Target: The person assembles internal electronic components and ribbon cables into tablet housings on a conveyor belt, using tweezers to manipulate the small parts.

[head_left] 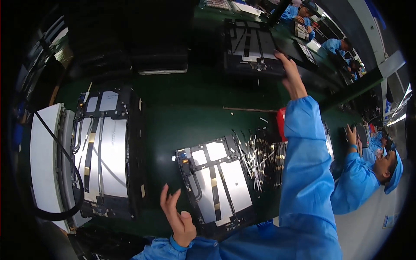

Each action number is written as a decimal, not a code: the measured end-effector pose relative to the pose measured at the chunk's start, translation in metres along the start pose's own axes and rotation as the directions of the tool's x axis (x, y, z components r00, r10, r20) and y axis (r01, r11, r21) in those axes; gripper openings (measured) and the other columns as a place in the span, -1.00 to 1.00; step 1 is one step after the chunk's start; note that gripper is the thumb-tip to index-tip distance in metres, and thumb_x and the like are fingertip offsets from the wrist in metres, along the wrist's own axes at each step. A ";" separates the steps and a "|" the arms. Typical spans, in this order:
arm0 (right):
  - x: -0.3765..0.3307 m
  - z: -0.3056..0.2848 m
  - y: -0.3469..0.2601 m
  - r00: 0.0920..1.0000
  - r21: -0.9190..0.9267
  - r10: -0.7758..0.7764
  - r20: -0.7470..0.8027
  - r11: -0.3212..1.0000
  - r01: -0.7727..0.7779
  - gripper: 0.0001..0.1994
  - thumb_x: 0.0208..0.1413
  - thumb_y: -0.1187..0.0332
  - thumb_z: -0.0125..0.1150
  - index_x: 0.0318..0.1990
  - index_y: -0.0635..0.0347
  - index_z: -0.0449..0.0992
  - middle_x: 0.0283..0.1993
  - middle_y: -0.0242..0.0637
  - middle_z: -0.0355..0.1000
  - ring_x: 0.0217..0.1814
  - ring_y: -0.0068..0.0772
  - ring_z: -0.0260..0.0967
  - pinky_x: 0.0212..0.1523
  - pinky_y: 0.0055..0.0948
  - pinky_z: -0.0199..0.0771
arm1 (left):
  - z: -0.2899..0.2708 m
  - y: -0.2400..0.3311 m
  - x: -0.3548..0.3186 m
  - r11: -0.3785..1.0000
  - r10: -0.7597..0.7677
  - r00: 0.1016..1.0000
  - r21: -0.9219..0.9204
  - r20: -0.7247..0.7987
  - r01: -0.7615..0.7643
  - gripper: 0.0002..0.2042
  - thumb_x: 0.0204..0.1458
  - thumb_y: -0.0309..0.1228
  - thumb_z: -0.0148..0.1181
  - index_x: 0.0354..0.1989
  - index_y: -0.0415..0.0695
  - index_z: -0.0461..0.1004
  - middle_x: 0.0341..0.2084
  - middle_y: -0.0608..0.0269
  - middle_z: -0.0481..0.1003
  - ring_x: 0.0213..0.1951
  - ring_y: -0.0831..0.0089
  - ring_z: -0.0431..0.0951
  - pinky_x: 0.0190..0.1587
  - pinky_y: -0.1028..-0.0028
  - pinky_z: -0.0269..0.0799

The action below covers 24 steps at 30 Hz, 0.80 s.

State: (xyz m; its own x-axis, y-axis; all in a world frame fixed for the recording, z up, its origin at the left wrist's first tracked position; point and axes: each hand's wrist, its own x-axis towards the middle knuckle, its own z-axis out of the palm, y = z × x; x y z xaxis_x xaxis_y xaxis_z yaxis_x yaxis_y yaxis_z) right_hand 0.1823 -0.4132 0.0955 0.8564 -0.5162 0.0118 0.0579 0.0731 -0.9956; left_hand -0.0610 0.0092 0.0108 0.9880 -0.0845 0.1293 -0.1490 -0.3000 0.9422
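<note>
In front of me an opened tablet body [236,184], with silver battery cells, dark ribbon cables and a black frame, lies slightly tilted on the green bench. Beside its lower left edge is my left hand [180,223], fingers apart and holding nothing. My right arm stretches far forward. There, my right hand [294,80] grips the right edge of another opened tablet body [253,43], on a dark stack at the far side; some fingertips are hidden. On the left rises a stack of similar tablet bodies [108,143].
A heap of thin strips [262,158] lies right of the near tablet, beside a red object [281,123]. A black cable [65,214] loops over white boxes [45,158] at left. Co-workers in blue [359,184] sit along the right. A green post [351,91] stands at right.
</note>
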 end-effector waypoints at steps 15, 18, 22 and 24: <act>0.092 0.005 0.066 0.862 -0.707 -0.498 -0.092 0.643 0.295 -0.54 0.01 0.01 0.13 -0.13 0.25 0.52 -0.24 -0.01 0.50 -0.08 -0.04 0.43 -0.07 -0.30 0.38 | 0.000 -0.001 -0.003 0.996 -0.050 0.998 0.074 -0.050 0.053 -0.79 0.09 -0.36 0.01 -0.16 -0.19 0.40 0.27 0.05 -0.05 0.29 0.06 -0.02 0.22 0.10 0.02; 0.042 0.007 0.026 0.782 -0.820 -0.612 -0.120 0.505 0.269 -0.71 0.00 0.21 0.12 -0.29 0.29 0.55 -0.31 0.03 0.49 -0.20 0.06 0.44 -0.16 -0.23 0.42 | 0.009 -0.005 -0.001 0.996 -0.074 0.997 0.048 -0.036 0.076 -0.79 0.10 -0.37 0.00 -0.16 -0.21 0.41 0.27 0.05 -0.04 0.29 0.08 -0.01 0.22 0.15 0.02; -0.060 0.033 -0.038 0.912 -0.793 -0.285 0.295 0.459 0.400 -0.70 0.02 0.19 0.13 -0.29 0.29 0.56 -0.49 -0.08 0.49 -0.43 -0.27 0.49 -0.33 -0.40 0.43 | 0.005 -0.005 -0.003 0.998 -0.035 0.998 0.041 -0.047 0.037 -0.77 0.13 -0.41 -0.03 -0.11 -0.25 0.38 0.27 0.05 -0.03 0.25 0.21 0.09 0.20 0.33 0.06; -0.129 0.032 -0.042 0.872 -0.815 -0.145 0.469 0.309 0.490 -0.68 0.06 0.17 0.11 -0.40 0.33 0.54 -0.51 -0.05 0.46 -0.46 -0.09 0.45 -0.39 -0.29 0.42 | 0.004 -0.004 -0.003 0.998 -0.003 0.999 0.067 -0.054 0.007 -0.77 0.14 -0.44 -0.07 -0.09 -0.26 0.36 0.26 0.05 0.00 0.22 0.24 0.13 0.19 0.37 0.06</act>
State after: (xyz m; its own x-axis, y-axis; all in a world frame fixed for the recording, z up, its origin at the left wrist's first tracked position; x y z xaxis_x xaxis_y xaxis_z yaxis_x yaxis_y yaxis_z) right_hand 0.0862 -0.3221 0.1388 0.9784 -0.0607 0.1977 0.0189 -0.9257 -0.3777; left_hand -0.0639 0.0072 0.0052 0.9892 -0.0321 0.1430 -0.1448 -0.3635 0.9203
